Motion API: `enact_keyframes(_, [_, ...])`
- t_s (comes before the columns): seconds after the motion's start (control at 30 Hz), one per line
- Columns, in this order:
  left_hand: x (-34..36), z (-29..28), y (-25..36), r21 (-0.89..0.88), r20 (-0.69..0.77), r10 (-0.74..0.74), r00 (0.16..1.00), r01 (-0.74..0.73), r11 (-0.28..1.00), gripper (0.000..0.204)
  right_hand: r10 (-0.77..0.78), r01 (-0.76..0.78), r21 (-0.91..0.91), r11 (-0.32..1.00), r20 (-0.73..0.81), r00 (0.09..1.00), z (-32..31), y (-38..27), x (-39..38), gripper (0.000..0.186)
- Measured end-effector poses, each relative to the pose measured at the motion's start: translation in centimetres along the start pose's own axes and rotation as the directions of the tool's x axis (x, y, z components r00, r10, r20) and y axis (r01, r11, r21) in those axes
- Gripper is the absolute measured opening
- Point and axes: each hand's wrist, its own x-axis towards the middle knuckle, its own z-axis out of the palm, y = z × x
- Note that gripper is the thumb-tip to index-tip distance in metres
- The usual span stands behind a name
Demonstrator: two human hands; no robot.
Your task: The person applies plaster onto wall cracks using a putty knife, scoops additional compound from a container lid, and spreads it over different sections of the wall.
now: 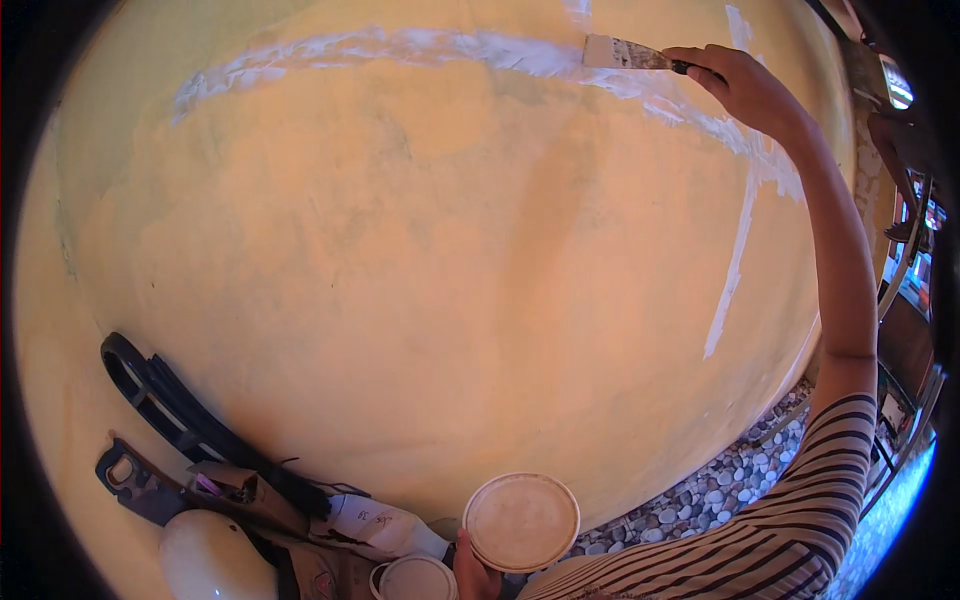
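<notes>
My right hand (730, 85) is raised high on the right, closed on the dark handle of a putty knife (620, 52). Its wide, stained blade lies at a long white band of filler (420, 45) on the yellow wall (400, 250). A narrower white stroke (735, 250) runs down the wall at the right. At the bottom centre my left hand (475, 565) grips a pale round lid or shallow container (520, 520) by its left side; most of that hand is hidden.
Along the lower left are black curved strips (160, 390), a handsaw (135, 480), a white helmet-like object (215, 560), bags (240, 495), a white package (385, 525) and another round lid (418, 580). Pebble flooring (700, 500) borders the wall. A partly hidden person (900, 150) is at the far right.
</notes>
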Motion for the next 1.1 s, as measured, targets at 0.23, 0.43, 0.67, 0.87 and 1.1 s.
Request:
enact_keyframes(0.23, [0.3, 0.6, -0.1, 0.013, 0.020, -0.015, 1.000, 0.014, 1.000, 0.053, -0.133, 0.140, 0.044, 0.989, -0.124, 0.983, 0.2, -3.5, 2.3, 0.030])
enact_keyframes(0.43, [1.1, 1.4, -0.6, 0.021, 0.029, -0.029, 0.999, 0.028, 0.999, 0.053, 0.031, -0.033, -0.080, 0.996, -0.031, 0.999, 1.3, -5.0, 2.4, 0.031])
enact_keyframes(0.67, [1.7, 2.1, -1.0, 0.019, 0.044, -0.041, 0.998, 0.040, 0.999, 0.053, 0.035, -0.045, -0.097, 0.994, -0.110, 0.993, 2.4, 3.3, -3.0, 0.031])
enact_keyframes(0.87, [1.8, 2.5, -1.2, 0.005, 0.049, -0.036, 0.998, 0.036, 0.999, 0.053, -0.082, 0.075, -0.036, 0.996, -0.248, 0.965, 2.2, 0.4, -4.5, 0.031])
enact_keyframes(1.1, [1.1, 2.7, -1.7, 0.002, 0.042, -0.024, 0.999, 0.023, 1.000, 0.053, -0.318, 0.302, -0.104, 0.948, -0.413, 0.853, 6.5, -9.9, 1.2, 0.035])
